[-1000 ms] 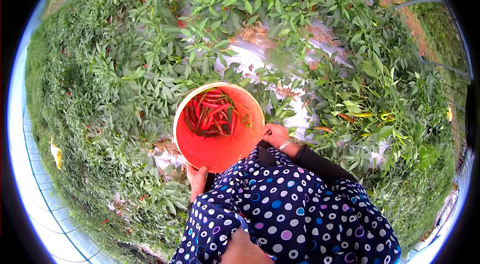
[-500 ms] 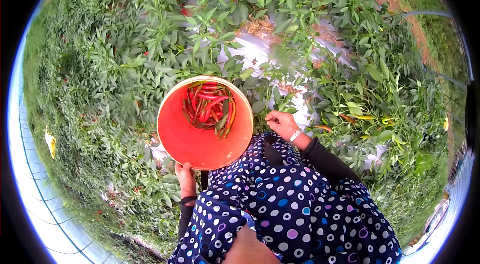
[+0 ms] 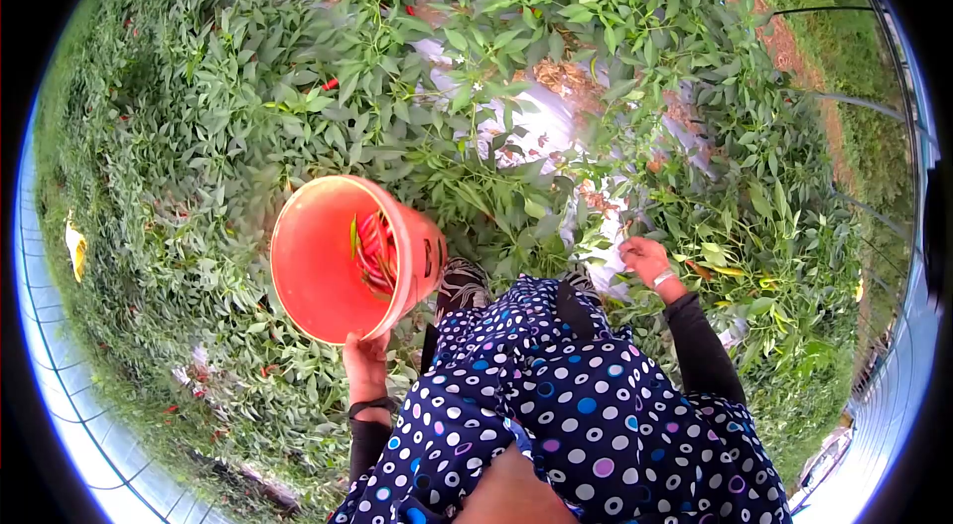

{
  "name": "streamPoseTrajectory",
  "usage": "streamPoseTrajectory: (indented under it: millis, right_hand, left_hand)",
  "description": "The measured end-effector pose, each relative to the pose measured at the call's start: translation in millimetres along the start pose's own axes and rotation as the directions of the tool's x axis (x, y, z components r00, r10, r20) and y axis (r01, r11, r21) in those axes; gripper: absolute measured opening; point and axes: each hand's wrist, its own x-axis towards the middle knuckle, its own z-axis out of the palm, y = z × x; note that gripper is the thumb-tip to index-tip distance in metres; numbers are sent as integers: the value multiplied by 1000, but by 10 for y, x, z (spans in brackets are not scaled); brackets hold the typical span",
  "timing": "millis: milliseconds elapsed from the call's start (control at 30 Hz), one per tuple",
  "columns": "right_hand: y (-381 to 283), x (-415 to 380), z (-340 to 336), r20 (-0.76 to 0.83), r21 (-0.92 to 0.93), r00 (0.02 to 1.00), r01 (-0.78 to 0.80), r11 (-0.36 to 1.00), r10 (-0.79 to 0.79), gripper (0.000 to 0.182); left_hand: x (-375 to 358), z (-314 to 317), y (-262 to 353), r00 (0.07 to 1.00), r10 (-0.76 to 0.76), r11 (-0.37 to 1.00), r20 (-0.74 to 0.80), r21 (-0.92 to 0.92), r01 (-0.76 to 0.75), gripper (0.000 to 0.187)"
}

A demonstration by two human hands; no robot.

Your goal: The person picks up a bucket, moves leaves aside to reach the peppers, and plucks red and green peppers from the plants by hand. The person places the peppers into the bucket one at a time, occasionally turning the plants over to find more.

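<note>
My left hand (image 3: pixel 365 365) grips the lower rim of a red-orange bucket (image 3: pixel 310 271), thumb over the edge. The bucket is tilted with its mouth facing up and left, and dark lettering shows on its outer side. Red chili peppers (image 3: pixel 377 251) with some green ones lie inside against the right wall. My right hand (image 3: pixel 647 260) is off to the right, above the plants, its fingers curled together; I cannot tell whether anything is in them. Close beside it, orange and yellow-green peppers (image 3: pixel 730 271) hang among the leaves.
Dense leafy pepper plants (image 3: pixel 228 117) surround me, with scattered red peppers such as one red pepper (image 3: pixel 330 84). Pale ground sheeting (image 3: pixel 536 127) shows between the rows. A yellow and white object (image 3: pixel 75 248) is at far left. A brown dirt strip (image 3: pixel 784 43) runs at upper right.
The bucket has shifted left and down in view and turned, so its outer side shows more. My right hand has moved right, away from the bucket toward the peppers. The view has shifted slightly.
</note>
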Motion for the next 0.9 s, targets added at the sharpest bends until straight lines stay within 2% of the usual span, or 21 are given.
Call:
streamPoseTrajectory:
  millis: [33, 67, 100, 167, 233, 300, 333, 367, 400, 467, 500, 567, 600, 700, 733, 767, 833, 900]
  right_hand:
    - [18, -64, -62, -18, 65, 999, -48, 997, 49, 18]
    - [104, -80, -111, -53, 23, 991, -119, 993, 120, 18]
    - [330, -71, -137, -90, 168, 989, -98, 981, 115, 17]
    - [287, -274, -207, -95, 295, 968, -196, 935, 233, 16]
    - [543, -418, -209, -170, 388, 949, -185, 903, 267, 19]
    - [608, -614, -188, -225, 277, 897, -316, 907, 381, 22]
    - [664, -738, -163, -251, 273, 889, -316, 909, 384, 22]
    - [713, -838, -139, -274, 268, 881, -315, 910, 386, 22]
    - [756, -921, -119, -277, 273, 881, -311, 910, 384, 22]
    - [828, -1053, -82, -216, 307, 825, -451, 838, 522, 20]
    - [891, -1090, -53, -217, 310, 827, -445, 840, 518, 20]
    - [964, -1073, 8, -99, 462, 856, -413, 785, 508, 21]
    - [976, -1017, 72, -132, 463, 841, -416, 783, 525, 19]
    - [683, -733, 48, -77, 291, 844, -490, 822, 531, 17]
    - [633, -552, 37, -73, 324, 867, -447, 834, 494, 18]
    - [373, -403, 0, -57, 246, 877, -450, 858, 476, 17]
    - [372, 99, -84, -48, 284, 932, -331, 900, 358, 14]
    - [24, 524, -242, 1, 235, 960, -273, 933, 280, 19]
  left_hand:
    - [36, -120, 52, 1000, -21, 997, 14, -70, 22, 23]
    - [37, -227, 91, 998, 2, 996, 69, -94, 4, 21]
    - [80, -452, 133, 984, -75, 993, 160, -78, 88, 21]
    - [20, -483, 83, 987, -64, 993, -150, -105, 48, 18]
    - [203, -969, -52, 992, -129, 977, -13, -171, 125, 23]
    - [85, -932, -61, 988, -125, 980, -93, -164, 109, 21]
    - [107, -1024, -91, 981, -153, 980, -120, -147, 135, 20]
    - [87, -1026, -63, 983, -117, 988, -143, -117, 101, 19]
    - [115, -1060, -33, 977, -151, 983, -152, -125, 132, 20]
    - [37, -959, 109, 979, -158, 986, -132, -78, 149, 21]
    - [-86, -807, 205, 985, -119, 992, -121, -54, 114, 20]
    - [-63, -800, 245, 978, -119, 992, -169, -60, 110, 20]
    - [-100, -752, 273, 984, -125, 989, -128, -99, 113, 18]
    - [-137, -618, 307, 988, -43, 992, -149, -121, 25, 15]
    - [-57, -682, 275, 989, -54, 984, -138, -173, 30, 18]
    - [-117, -556, 349, 987, -58, 981, -148, -194, 28, 18]
    - [-167, -294, 422, 988, 21, 981, -153, -188, -50, 18]
    - [-276, 15, 544, 977, 18, 981, -212, -183, -58, 24]
